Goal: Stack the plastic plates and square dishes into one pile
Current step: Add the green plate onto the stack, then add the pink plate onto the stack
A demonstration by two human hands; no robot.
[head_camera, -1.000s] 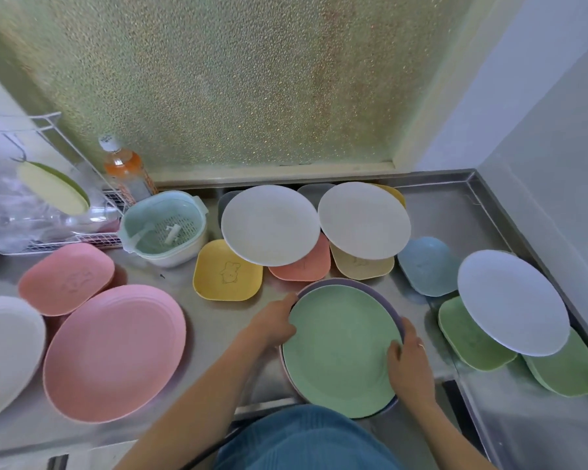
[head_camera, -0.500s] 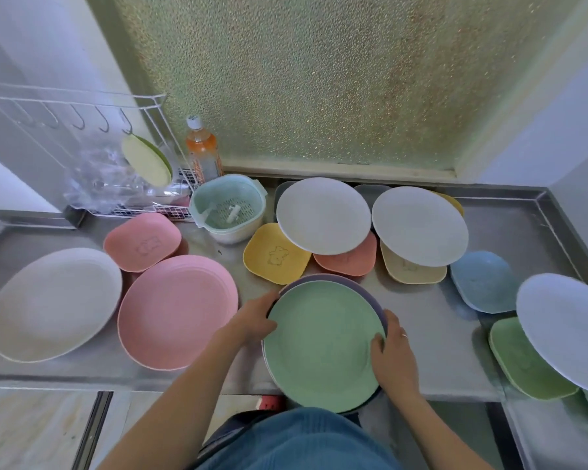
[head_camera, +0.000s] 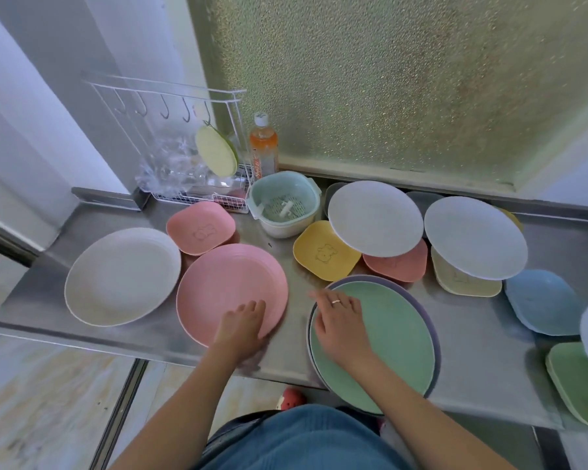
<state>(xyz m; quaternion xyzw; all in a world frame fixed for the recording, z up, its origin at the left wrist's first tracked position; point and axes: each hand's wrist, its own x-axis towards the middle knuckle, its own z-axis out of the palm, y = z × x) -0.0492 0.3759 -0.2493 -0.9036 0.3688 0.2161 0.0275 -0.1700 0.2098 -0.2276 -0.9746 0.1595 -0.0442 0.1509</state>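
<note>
Head view: left hand [head_camera: 243,329], fingers together, presses the round pink plastic plate's [head_camera: 230,286] near rim; right hand [head_camera: 342,322], fingers spread, lies flat on the round green plate [head_camera: 387,337] nested in a purple one [head_camera: 433,320]; teal colander bowl [head_camera: 283,206] holds a white piece.

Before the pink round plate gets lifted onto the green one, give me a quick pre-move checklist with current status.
1. Left hand on the pink plate: ok, fingers lie on its near rim.
2. Grip closed under the rim: cannot tell, the underside is hidden.
3. Nothing lying on the pink plate: ok.
4. Green plate top free: not ok, the right hand lies across its left part.
5. Green plate seated on the purple plate: ok, purple rim shows around it.
6. Pile support: not ok, its near edge overhangs the steel counter.
</note>
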